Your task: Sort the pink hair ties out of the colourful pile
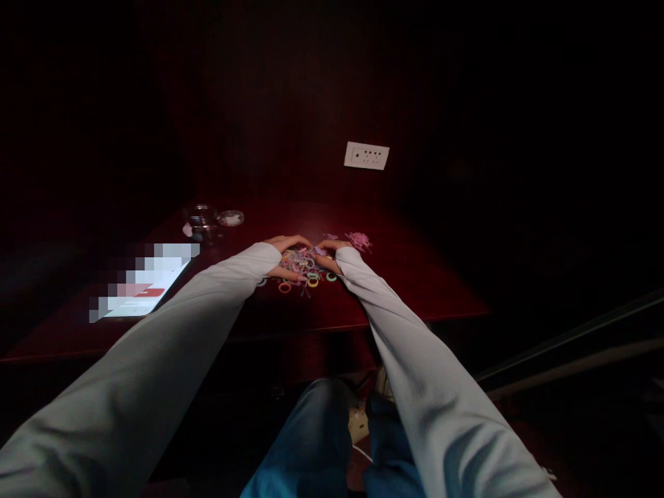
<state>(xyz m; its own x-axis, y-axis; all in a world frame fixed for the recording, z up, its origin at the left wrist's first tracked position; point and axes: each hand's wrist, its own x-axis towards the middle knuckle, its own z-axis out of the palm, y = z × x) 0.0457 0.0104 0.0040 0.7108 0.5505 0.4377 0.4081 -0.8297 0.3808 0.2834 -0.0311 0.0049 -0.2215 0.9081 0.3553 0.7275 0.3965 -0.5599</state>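
A loose heap of small colourful bands and rings (298,260) lies on the dark red table (409,283). My left hand (287,256) curves around the heap's left side, thumb and fingers apart. From the right, my right hand (328,254) reaches to the heap, its fingers apart and touching the bands. An orange ring (285,287), a yellow ring (312,282) and a green ring (331,277) lie at the near edge of the heap. A smaller pile of pink bands (359,241) sits just beyond my right hand.
A clear jar (201,220) stands at the back left, with a clear round lid (231,218) beside it. A lit screen (150,290), partly pixelated, lies at the left. A white wall socket (366,156) is behind the table. My knees are below the front edge.
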